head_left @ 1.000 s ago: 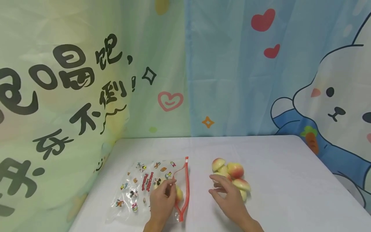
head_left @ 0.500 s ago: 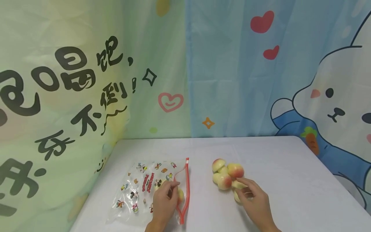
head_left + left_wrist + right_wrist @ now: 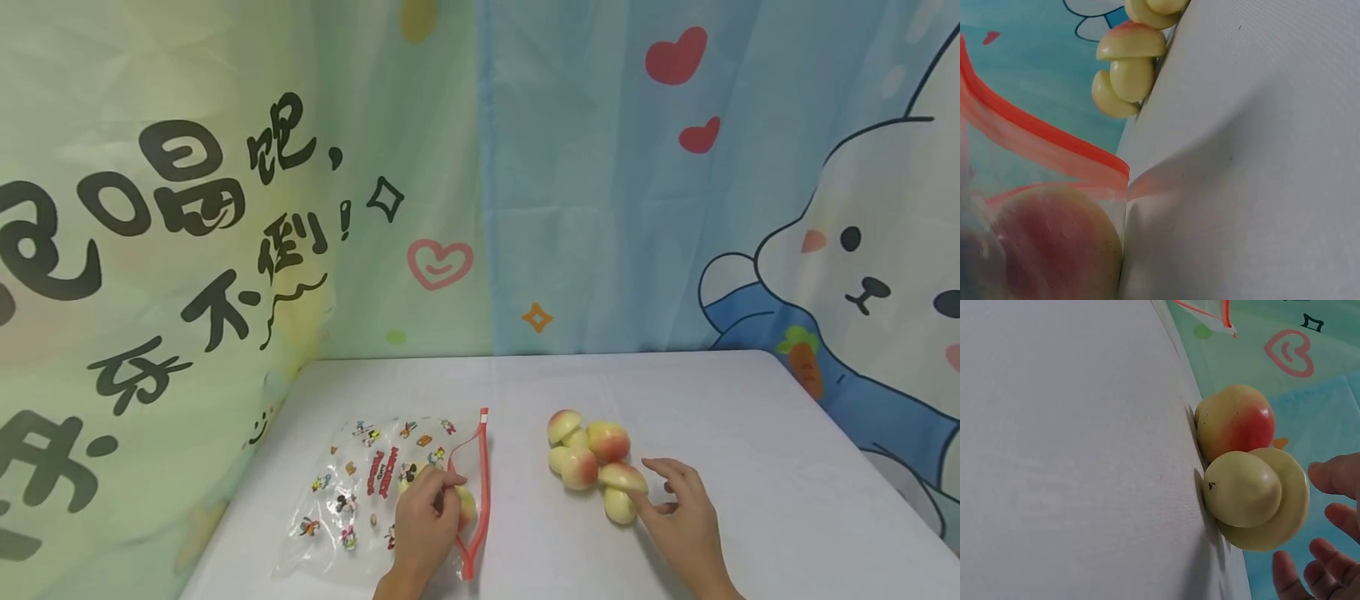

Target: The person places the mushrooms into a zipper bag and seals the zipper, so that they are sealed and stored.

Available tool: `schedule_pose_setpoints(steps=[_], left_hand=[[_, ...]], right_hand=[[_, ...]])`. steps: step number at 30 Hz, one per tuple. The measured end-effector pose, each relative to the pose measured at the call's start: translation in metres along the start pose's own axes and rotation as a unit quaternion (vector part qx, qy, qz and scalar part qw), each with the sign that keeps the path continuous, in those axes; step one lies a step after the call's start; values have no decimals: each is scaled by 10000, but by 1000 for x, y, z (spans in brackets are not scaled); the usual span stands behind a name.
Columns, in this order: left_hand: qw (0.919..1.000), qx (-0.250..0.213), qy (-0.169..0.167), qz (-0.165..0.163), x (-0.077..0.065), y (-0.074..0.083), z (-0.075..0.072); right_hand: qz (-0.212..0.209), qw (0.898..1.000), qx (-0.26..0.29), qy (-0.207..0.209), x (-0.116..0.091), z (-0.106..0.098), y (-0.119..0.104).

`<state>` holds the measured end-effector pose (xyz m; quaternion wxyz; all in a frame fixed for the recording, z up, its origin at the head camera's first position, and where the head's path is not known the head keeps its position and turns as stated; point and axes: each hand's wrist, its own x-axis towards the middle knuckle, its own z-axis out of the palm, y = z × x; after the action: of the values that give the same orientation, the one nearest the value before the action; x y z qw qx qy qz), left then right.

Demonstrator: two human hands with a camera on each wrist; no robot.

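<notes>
In the head view my left hand (image 3: 427, 521) pinches the edge of a clear zip bag (image 3: 352, 467) with a red zip strip and cartoon prints. A yellow-red rounded piece (image 3: 1060, 244) shows inside the bag in the left wrist view. My right hand (image 3: 686, 521) has its fingers spread and holds nothing. Its thumb tip is right at a toy mushroom (image 3: 622, 478) with a pale cap and stubby stem, the nearest of a small group. In the right wrist view the fingers (image 3: 1338, 475) stand apart beside that mushroom's cap.
More yellow toy mushrooms with red-blushed caps (image 3: 579, 469) lie close together, right of the bag. All rest on a white-covered table (image 3: 750, 433). A printed curtain (image 3: 562, 167) hangs behind the table's far edge.
My right hand has moved rightward from over the mushrooms to the near right one, which it touched half a second ago; its fingers are now spread. The left hand has stayed at the bag.
</notes>
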<state>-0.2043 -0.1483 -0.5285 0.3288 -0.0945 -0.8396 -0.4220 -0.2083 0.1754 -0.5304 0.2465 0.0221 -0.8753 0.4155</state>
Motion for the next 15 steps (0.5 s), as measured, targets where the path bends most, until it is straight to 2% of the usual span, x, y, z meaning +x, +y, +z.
schedule_pose_setpoints(steps=[9, 15], left_hand=[[9997, -80, -54, -235, 8, 4, -2], [9990, -236, -82, -359, 3, 5, -3]], right_hand=[[412, 9979, -24, -503, 14, 4, 3], [1145, 9861, -83, -1202, 9, 8, 7]])
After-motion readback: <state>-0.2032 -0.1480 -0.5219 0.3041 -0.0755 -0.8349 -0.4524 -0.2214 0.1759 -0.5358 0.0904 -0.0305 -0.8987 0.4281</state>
